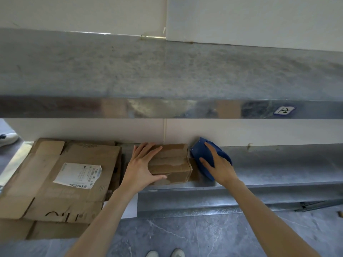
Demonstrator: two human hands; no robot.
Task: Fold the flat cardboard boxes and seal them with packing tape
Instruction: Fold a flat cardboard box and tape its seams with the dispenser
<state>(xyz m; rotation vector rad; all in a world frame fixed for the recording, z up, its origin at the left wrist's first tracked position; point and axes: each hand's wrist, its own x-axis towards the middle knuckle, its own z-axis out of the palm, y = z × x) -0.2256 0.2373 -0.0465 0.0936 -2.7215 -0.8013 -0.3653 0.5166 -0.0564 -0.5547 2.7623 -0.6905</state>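
Head view: both hands low on the shelf, one on a box, one on the tape tool

The left hand [141, 167] lies spread on the small folded box [172, 162], fingers flat across its top and thumb along the front face; the right hand [218, 166] rests with straight, splayed fingers over the blue tape dispenser [202, 151] just beside the box's right end. Both sit at the back of the metal shelf [278, 164], under the counter [167, 71], with flat cardboard [74, 182] stacked to the left. Likely risks: the wrinkled tape may lift if the box is dragged, and the low counter edge leaves little room to lift box or dispenser out cleanly
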